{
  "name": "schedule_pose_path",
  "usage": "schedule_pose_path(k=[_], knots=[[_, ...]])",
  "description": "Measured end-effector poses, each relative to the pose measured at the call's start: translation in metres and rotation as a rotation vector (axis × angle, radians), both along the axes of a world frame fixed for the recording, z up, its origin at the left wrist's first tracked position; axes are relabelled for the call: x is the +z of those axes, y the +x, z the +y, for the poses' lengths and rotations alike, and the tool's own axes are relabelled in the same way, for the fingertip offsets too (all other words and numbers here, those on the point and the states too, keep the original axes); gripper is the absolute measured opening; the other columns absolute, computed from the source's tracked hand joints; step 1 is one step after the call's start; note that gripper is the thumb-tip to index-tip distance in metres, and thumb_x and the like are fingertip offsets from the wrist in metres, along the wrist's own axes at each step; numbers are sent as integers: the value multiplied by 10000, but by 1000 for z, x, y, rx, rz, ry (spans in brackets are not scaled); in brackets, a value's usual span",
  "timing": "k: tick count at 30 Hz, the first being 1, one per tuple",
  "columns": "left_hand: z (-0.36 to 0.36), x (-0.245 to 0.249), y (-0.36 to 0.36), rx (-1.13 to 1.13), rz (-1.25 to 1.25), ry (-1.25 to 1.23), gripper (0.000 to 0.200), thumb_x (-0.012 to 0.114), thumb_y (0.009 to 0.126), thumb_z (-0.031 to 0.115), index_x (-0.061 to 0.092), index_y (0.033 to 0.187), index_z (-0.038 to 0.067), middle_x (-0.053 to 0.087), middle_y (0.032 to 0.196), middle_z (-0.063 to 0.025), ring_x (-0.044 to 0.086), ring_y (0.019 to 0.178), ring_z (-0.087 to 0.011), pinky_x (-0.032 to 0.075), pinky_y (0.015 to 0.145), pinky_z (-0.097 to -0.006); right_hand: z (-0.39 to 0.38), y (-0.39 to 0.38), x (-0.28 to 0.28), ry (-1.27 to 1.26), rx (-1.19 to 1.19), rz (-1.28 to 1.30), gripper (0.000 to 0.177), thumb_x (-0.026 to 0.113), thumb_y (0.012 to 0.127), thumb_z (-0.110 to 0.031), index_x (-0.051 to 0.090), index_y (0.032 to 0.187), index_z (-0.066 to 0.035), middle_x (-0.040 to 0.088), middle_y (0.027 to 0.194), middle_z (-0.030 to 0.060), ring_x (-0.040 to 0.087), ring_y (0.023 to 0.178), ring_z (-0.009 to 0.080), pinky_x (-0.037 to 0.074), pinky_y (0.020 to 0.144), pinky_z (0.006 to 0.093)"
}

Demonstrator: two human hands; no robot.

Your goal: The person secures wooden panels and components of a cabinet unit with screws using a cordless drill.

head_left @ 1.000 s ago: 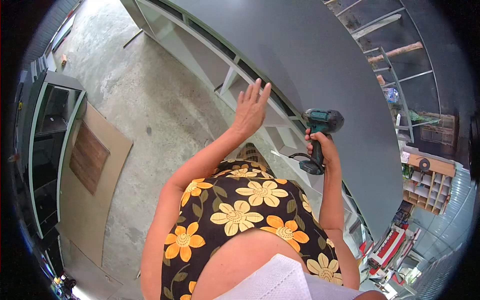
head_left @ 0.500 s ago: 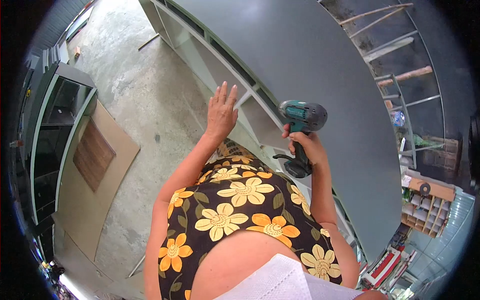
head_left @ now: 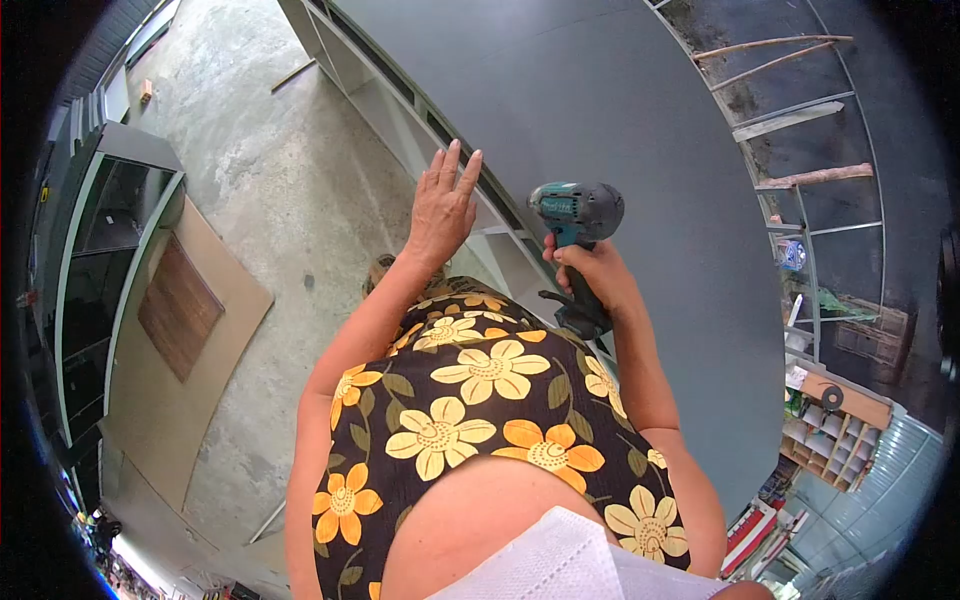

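Observation:
My right hand point(head_left: 597, 272) grips a teal and black cordless impact driver point(head_left: 577, 210) by its handle. The tool's nose points left, over the near edge of a large grey cabinet point(head_left: 650, 300) with a flat panel on top. My left hand point(head_left: 443, 205) is stretched out flat with the fingers apart, and nothing is in it. Its fingertips overlap the cabinet's edge frame point(head_left: 478, 180) in this view. Open compartments show along that side, below the frame.
On the left, a glass-fronted cabinet point(head_left: 105, 260) stands beside a tan board point(head_left: 230, 300) with a brown wooden panel point(head_left: 182, 305) on it. Concrete floor point(head_left: 290, 180) runs between. At right are a metal frame point(head_left: 812, 250) and a pigeonhole rack point(head_left: 825, 435).
The impact driver and my right hand have shifted left and slightly up. My left hand has moved a little up towards the cabinet's edge. The whole view has shifted slightly.

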State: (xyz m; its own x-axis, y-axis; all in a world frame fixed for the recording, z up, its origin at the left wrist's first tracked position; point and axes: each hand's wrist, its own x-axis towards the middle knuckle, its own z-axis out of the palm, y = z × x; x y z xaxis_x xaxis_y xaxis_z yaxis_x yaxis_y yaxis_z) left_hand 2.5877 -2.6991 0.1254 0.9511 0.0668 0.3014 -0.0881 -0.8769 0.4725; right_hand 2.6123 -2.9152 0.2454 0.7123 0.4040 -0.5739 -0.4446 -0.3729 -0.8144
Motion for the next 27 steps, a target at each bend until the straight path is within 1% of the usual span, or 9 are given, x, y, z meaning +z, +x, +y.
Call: schedule_pose_path(k=[4, 7, 9, 12, 15, 16, 18, 24, 27], knots=[[2, -1, 4, -9, 10, -23, 701, 625, 738, 84, 337, 1371, 165, 303, 1398, -167, 327, 1271, -355, 317, 1001, -466, 5, 4, -2, -73, 10, 38, 238, 582, 756, -114, 558, 965, -1, 588, 827, 61, 511, 529, 102, 417, 480, 249], [5, 4, 3, -33, 21, -35, 687, 613, 740, 68, 350, 1365, 177, 306, 1397, -171, 323, 1276, -356, 309, 1006, -462, 6, 6, -7, -24, 4, 22, 241, 587, 753, -116, 558, 961, 2, 581, 820, 59, 507, 520, 97, 412, 472, 248], [7, 6, 2, -58, 27, -33, 677, 598, 745, 56, 354, 1364, 184, 307, 1396, -178, 321, 1278, -359, 307, 1007, -461, 4, 5, -8, -43, -9, 24, 229, 590, 752, -116, 556, 946, 1, 573, 784, 52, 504, 516, 98, 408, 468, 249], [8, 4, 3, -74, 32, 16, 732, 665, 725, 59, 343, 1372, 178, 274, 1413, -186, 292, 1294, -358, 305, 1023, -441, 6, 5, -6, -69, -21, 37, 209, 594, 749, -114, 551, 921, -4, 556, 721, 38, 502, 514, 100, 406, 472, 248], [9, 2, 3, -93, 38, 2, 741, 667, 717, 52, 344, 1371, 179, 268, 1410, -200, 289, 1291, -371, 308, 1022, -442, 6, 5, -6, -83, -15, 46, 191, 595, 746, -110, 546, 902, -12, 536, 667, 26, 502, 517, 102, 406, 475, 248], [13, 1, 3, -95, 29, -17, 714, 634, 724, 44, 353, 1367, 178, 287, 1397, -205, 307, 1279, -373, 311, 1013, -447, 9, 6, -8, -84, -10, 49, 186, 595, 746, -109, 545, 898, -14, 529, 652, 22, 502, 518, 103, 406, 476, 249], [12, 1, 3, -100, 15, -54, 667, 567, 739, 28, 370, 1358, 176, 324, 1369, -215, 343, 1254, -377, 319, 994, -456, 12, 6, -2, -126, -4, 38, 186, 593, 744, -103, 545, 900, -14, 529, 650, 22, 502, 519, 102, 407, 478, 248], [17, -3, 7, -161, 24, -70, 710, 579, 725, 19, 335, 1375, 167, 302, 1367, -234, 355, 1229, -402, 321, 996, -458, 14, 9, 0, -117, -51, 76, 182, 582, 737, -87, 556, 897, -6, 556, 705, 37, 508, 521, 101, 407, 482, 240], [21, -4, 4, -184, 17, -152, 762, 604, 717, 19, 285, 1395, 154, 276, 1376, -241, 350, 1229, -412, 322, 1001, -456, 17, 11, 11, -85, -82, 111, 201, 579, 730, -86, 566, 911, 1, 572, 744, 50, 512, 522, 104, 405, 473, 238]])
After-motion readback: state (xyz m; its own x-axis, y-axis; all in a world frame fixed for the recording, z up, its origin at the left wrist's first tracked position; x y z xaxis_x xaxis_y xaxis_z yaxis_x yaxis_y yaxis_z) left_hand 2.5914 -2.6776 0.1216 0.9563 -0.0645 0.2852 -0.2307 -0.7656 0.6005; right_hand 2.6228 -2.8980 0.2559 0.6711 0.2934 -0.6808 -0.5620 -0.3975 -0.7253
